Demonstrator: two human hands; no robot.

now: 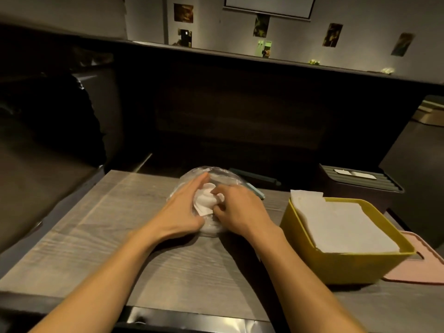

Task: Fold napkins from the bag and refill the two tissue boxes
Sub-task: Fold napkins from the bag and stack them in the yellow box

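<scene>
Fingers of my right hand (236,205) pinch crumpled white napkins (206,200) inside the clear plastic bag (217,175) my left hand (183,209) steadies flat; pulling slowly should spare them tearing.

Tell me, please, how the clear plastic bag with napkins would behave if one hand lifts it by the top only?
The clear plastic bag looks thin and crinkled, so it would probably sag and change shape. Only white napkins show inside it, so it is likely light for its size. Its glossy film may slip; the left hand and right hand both work at its opening.
</scene>
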